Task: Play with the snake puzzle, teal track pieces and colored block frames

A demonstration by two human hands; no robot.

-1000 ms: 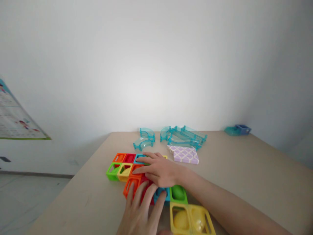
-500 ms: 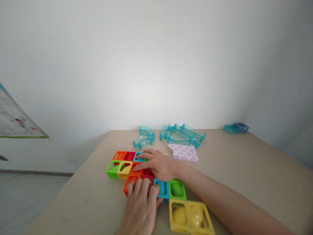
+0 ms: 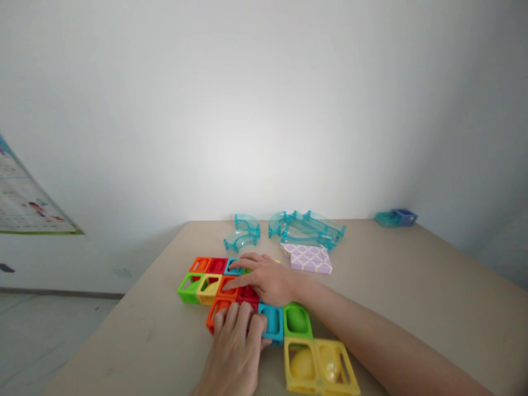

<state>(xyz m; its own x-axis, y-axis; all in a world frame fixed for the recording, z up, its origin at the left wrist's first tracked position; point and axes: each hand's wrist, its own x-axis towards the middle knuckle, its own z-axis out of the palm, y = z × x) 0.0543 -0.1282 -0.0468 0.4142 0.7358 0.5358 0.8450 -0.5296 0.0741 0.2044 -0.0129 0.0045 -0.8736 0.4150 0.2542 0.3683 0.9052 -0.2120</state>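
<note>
Open-framed cube blocks in several colours lie joined in staggered rows on the table (image 3: 136, 341). My left hand (image 3: 236, 341) curls its fingers over the front row, between an orange block (image 3: 215, 314) and a blue block (image 3: 272, 320), with its thumb low by the blue one. Across the rows behind rests my right hand (image 3: 270, 279), fingers stretched and apart; fingertips touch a far blue block (image 3: 233, 267) and an orange block (image 3: 226, 286). Its palm partly hides a red block (image 3: 248, 295). A green block (image 3: 297, 320) and two yellow blocks (image 3: 303, 366) extend to the right.
Clear teal curved track pieces (image 3: 243, 235) and straight ones (image 3: 315, 228) lie near the wall. A purple patterned piece (image 3: 310, 258) sits in front of them. At the far right corner are a blue container (image 3: 405, 216) and a teal piece (image 3: 386, 219).
Both hands keep practically the same places on the blocks. The view has shifted very slightly, and the left thumb sits a little closer in beneath the blue block.
</note>
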